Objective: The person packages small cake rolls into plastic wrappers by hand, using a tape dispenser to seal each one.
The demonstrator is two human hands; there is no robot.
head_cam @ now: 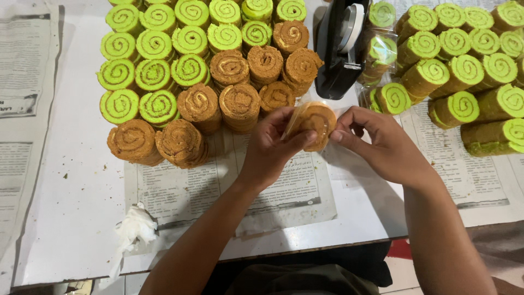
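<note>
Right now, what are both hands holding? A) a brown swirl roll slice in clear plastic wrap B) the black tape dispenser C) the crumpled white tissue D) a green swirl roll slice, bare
A: the left hand and right hand pinch a brown roll slice with clear wrap around it; the black tape dispenser and white tissue lie untouched on the table.
</note>
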